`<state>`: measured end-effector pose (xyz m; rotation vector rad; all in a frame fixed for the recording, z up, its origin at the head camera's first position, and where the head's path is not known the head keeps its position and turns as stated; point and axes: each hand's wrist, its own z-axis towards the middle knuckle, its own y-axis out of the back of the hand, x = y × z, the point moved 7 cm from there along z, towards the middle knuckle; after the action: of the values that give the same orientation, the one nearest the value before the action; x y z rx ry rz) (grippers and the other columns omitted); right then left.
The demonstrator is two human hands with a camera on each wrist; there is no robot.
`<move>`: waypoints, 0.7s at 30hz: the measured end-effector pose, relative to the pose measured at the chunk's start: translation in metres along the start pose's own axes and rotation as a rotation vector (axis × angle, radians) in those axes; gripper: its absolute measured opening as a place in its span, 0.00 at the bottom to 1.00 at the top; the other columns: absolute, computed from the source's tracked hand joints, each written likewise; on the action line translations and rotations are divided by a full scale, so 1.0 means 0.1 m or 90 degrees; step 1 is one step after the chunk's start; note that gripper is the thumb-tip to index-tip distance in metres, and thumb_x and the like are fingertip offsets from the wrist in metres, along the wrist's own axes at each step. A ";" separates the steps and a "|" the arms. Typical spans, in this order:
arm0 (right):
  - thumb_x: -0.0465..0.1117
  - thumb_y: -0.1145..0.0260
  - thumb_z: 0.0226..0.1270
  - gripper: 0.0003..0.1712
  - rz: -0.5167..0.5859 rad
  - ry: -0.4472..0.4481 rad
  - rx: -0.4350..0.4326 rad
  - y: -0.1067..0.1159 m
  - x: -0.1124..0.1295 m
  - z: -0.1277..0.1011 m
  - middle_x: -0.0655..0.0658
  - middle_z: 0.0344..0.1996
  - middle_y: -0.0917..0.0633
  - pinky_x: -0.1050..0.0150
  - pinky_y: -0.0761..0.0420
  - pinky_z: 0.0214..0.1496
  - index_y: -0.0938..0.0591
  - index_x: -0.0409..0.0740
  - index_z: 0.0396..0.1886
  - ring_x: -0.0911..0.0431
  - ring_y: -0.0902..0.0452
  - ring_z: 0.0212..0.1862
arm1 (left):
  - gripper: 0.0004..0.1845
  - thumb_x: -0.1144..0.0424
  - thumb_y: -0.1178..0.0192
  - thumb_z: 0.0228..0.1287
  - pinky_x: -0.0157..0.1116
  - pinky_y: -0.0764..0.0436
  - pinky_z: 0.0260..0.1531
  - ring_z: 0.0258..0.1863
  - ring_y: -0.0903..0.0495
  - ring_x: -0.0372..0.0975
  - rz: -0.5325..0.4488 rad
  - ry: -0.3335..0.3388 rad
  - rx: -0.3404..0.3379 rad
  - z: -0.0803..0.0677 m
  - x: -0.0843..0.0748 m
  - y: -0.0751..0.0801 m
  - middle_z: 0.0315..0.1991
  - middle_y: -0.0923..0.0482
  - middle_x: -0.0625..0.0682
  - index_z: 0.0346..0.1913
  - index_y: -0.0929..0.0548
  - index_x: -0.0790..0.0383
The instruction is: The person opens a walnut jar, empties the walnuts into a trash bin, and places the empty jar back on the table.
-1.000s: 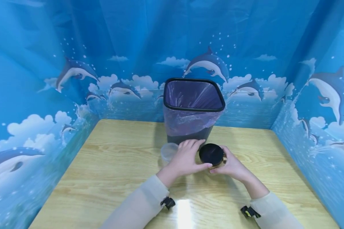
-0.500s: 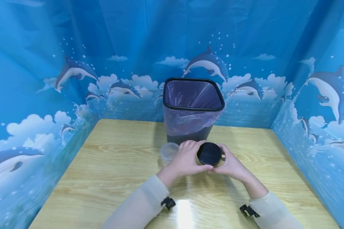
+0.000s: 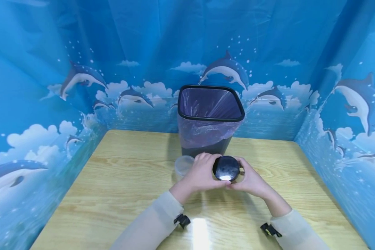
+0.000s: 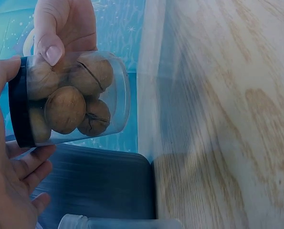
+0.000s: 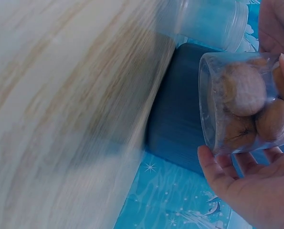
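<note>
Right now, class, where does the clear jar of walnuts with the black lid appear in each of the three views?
Head: jar of walnuts at centre, held by left hand and right hand, lid towards the camera.
Left wrist: upper left, lying sideways.
Right wrist: right edge.
Shared landmark: dark bin behind it.

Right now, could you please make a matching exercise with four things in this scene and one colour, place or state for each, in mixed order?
Things:
1. jar lid
2. walnuts
3. waste bin
4. empty clear container

Descriptions:
A. lined with a thin purple bag
B. black, round, facing the head camera
C. standing on the table, beside the left hand
D. inside the clear jar that both hands hold, the right hand on the other side

Pairs: 1-B, 2-D, 3-A, 4-C
</note>
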<state>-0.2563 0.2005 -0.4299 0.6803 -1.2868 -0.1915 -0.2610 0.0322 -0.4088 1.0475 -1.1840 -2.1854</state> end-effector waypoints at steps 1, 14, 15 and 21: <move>0.44 0.14 0.43 0.55 0.002 0.001 0.001 0.00 0.01 0.00 0.41 0.61 0.25 0.41 0.29 0.64 0.34 0.42 0.70 0.45 0.30 0.64 | 0.48 0.28 0.32 0.48 0.45 0.36 0.65 0.55 0.29 0.38 -0.002 0.002 0.001 0.00 0.01 0.01 0.56 0.23 0.45 0.67 0.28 0.54; 0.41 0.15 0.45 0.55 0.013 0.045 -0.002 0.02 0.07 -0.02 0.43 0.64 0.26 0.49 0.29 0.65 0.34 0.44 0.73 0.50 0.33 0.64 | 0.47 0.31 0.31 0.48 0.45 0.36 0.66 0.56 0.28 0.41 -0.044 -0.011 -0.068 -0.07 0.03 0.14 0.57 0.23 0.48 0.66 0.28 0.58; 0.40 0.15 0.46 0.55 0.012 0.048 -0.003 0.02 0.08 -0.02 0.42 0.65 0.26 0.46 0.30 0.65 0.34 0.43 0.73 0.49 0.33 0.65 | 0.47 0.32 0.30 0.48 0.45 0.36 0.65 0.56 0.28 0.41 -0.050 -0.011 -0.074 -0.08 0.04 0.14 0.57 0.23 0.49 0.66 0.28 0.58; 0.42 0.16 0.47 0.54 0.005 0.035 -0.001 0.03 0.08 -0.02 0.43 0.65 0.26 0.43 0.32 0.67 0.34 0.43 0.73 0.49 0.33 0.65 | 0.48 0.32 0.31 0.48 0.46 0.34 0.63 0.57 0.29 0.41 -0.073 -0.008 -0.089 -0.10 0.09 0.16 0.59 0.23 0.48 0.67 0.28 0.57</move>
<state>-0.2532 0.1997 -0.4223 0.6751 -1.2356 -0.1669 -0.2577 0.0126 -0.4025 1.0678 -0.9827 -2.3285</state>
